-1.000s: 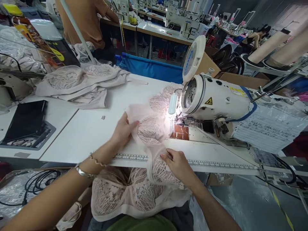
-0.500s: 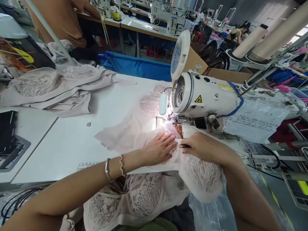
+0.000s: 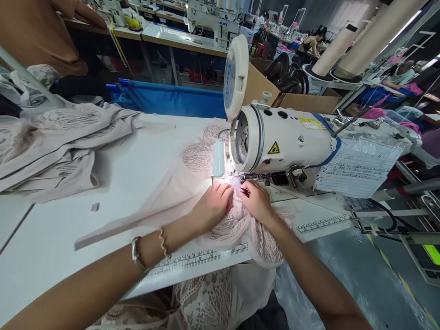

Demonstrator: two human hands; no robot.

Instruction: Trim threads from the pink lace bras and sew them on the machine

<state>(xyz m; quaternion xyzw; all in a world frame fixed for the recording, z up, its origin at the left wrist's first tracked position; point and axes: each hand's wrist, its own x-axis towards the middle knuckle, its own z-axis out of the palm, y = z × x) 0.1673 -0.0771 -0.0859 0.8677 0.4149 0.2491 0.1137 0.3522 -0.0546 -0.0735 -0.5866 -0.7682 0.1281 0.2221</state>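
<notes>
A pale pink lace bra (image 3: 233, 223) lies partly under the lit needle area of a white sewing machine (image 3: 285, 137), with its long fabric panel (image 3: 137, 217) spread to the left. My left hand (image 3: 215, 204) is closed on the lace just in front of the needle, fingertips curled in. Close on its right, my right hand (image 3: 256, 201) pinches the same lace and also has a small dark tool (image 3: 244, 191) in its fingers; its kind is too small to tell. Glare and fingers hide the stitching point. A second lace bra (image 3: 206, 295) lies on my lap.
More pale lace garments (image 3: 68, 137) are heaped at the table's left. A printed ruler strip (image 3: 199, 260) runs along the front edge. Behind the table hangs a blue cloth bin (image 3: 172, 98). A handwritten sheet (image 3: 357, 165) hangs on the machine's right. A person in brown (image 3: 34, 36) stands far left.
Both hands have moved up to the needle and closed on the lace; the left had been lying flat. The bra cup at the right has shifted onto the table edge. The view has swung right.
</notes>
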